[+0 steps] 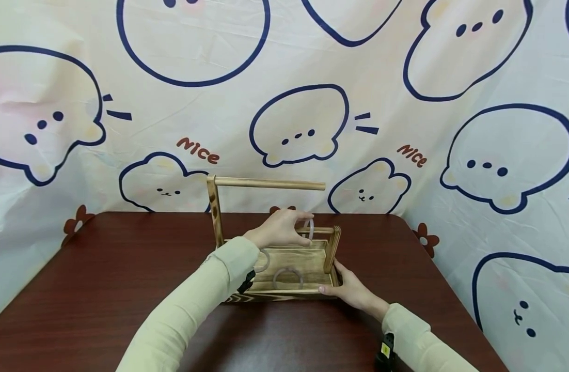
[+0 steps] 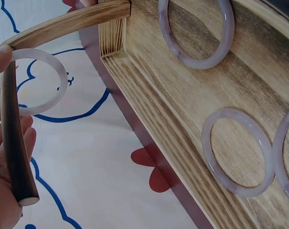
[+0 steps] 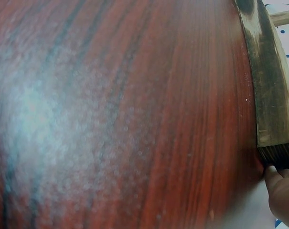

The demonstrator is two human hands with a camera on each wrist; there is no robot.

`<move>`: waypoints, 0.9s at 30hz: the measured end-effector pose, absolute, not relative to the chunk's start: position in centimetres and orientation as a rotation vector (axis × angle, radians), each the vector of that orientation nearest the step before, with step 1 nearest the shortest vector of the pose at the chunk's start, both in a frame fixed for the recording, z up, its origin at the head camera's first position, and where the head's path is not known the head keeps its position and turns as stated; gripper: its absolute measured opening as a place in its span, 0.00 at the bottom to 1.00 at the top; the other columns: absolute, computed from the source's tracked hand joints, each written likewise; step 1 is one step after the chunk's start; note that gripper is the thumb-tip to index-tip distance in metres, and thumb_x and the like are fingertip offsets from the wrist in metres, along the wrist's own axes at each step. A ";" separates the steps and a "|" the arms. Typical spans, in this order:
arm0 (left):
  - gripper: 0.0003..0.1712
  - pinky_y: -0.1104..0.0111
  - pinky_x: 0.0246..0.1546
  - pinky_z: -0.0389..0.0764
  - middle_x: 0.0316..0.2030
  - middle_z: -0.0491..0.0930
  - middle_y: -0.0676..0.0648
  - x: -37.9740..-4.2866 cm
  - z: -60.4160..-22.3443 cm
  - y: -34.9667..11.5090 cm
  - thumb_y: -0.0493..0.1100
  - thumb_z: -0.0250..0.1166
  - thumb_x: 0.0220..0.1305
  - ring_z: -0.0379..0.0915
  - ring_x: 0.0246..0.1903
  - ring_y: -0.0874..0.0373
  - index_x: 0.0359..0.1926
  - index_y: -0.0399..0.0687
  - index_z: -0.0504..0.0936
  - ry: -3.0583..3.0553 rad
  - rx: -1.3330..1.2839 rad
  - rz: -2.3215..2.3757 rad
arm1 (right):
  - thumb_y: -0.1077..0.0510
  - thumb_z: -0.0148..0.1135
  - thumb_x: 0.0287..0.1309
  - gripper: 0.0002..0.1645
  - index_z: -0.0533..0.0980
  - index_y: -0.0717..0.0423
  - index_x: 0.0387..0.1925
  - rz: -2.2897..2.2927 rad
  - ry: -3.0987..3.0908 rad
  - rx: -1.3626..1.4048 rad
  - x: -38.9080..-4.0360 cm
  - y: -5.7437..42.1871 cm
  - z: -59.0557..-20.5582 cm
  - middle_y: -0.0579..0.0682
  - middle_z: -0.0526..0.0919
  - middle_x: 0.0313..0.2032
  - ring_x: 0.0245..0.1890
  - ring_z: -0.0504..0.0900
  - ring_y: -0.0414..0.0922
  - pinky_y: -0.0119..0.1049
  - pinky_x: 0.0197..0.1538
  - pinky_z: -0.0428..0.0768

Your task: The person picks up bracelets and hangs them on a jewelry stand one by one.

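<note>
A wooden bangle stand [image 1: 328, 253] with a tray base stands on the table, one tall bar [image 1: 270, 183] above one lower bar [image 2: 13, 129]. My left hand [image 1: 281, 228] pinches a pale lilac bangle [image 1: 311, 229] between thumb and fingers at the lower bar. In the left wrist view that bar runs across the ring, its dark free end beyond the ring near my palm. My right hand [image 1: 351, 287] grips the stand's right end, thumb on the front rim. More lilac bangles lie in the tray, such as one bangle [image 2: 205, 132] and another bangle [image 1: 288, 270].
The dark red-brown table [image 1: 126, 289] extends on both sides of the stand. Behind it hangs a white cloth [image 1: 228, 119] with blue cartoon outlines. The stand's left post [image 1: 214, 209] rises beside my left forearm [image 1: 191, 305].
</note>
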State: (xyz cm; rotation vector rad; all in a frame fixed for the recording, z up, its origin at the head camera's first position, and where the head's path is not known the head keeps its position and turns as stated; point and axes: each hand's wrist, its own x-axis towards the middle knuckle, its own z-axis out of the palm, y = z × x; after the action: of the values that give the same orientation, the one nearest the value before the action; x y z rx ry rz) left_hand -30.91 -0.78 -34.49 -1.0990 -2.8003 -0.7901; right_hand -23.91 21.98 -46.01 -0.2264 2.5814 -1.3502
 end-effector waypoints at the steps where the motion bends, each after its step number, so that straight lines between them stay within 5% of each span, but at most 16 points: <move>1: 0.37 0.66 0.40 0.74 0.42 0.81 0.50 -30.9 -34.5 -0.7 0.55 0.71 0.47 0.73 0.34 0.60 0.60 0.53 0.72 -2.799 -1.102 -0.772 | 0.45 0.69 0.46 0.61 0.43 0.62 0.70 -1.350 2.580 -0.232 -23.9 22.0 -46.0 0.61 0.49 0.69 0.69 0.47 0.56 0.57 0.65 0.54; 7: 0.37 0.68 0.33 0.70 0.38 0.82 0.48 -30.8 -34.4 -0.7 0.56 0.70 0.48 0.67 0.25 0.61 0.60 0.52 0.73 -2.786 -1.129 -0.719 | 0.45 0.69 0.46 0.61 0.42 0.61 0.70 -1.347 2.572 -0.233 -23.9 22.0 -46.1 0.61 0.48 0.70 0.69 0.47 0.56 0.57 0.65 0.54; 17: 0.27 0.66 0.40 0.73 0.52 0.79 0.51 -30.7 -34.2 -0.7 0.51 0.66 0.55 0.65 0.19 0.63 0.57 0.52 0.76 -2.755 -1.120 -0.759 | 0.45 0.69 0.46 0.61 0.44 0.62 0.70 -1.323 2.598 -0.239 -23.9 22.0 -46.0 0.62 0.50 0.69 0.69 0.48 0.57 0.57 0.64 0.55; 23: 0.28 0.61 0.50 0.73 0.51 0.79 0.52 -30.7 -34.2 -0.8 0.52 0.66 0.55 0.77 0.37 0.58 0.57 0.53 0.75 -2.762 -1.108 -0.768 | 0.45 0.69 0.46 0.61 0.43 0.61 0.70 -1.329 2.599 -0.234 -23.9 22.1 -45.9 0.61 0.49 0.69 0.69 0.46 0.56 0.56 0.65 0.53; 27: 0.27 0.63 0.52 0.73 0.52 0.78 0.52 -30.6 -34.1 -1.4 0.52 0.66 0.55 0.74 0.51 0.57 0.57 0.52 0.76 -2.746 -1.077 -0.840 | 0.45 0.69 0.46 0.61 0.43 0.62 0.70 -1.324 2.600 -0.251 -23.9 22.1 -45.8 0.62 0.49 0.69 0.69 0.46 0.56 0.56 0.65 0.53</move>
State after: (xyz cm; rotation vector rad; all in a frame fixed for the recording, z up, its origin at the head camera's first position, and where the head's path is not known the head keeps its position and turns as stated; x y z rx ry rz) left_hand -30.58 -1.38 -34.06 -1.0771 -2.7461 -0.8401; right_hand -23.91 22.07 -45.84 -0.2512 2.5999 -1.3242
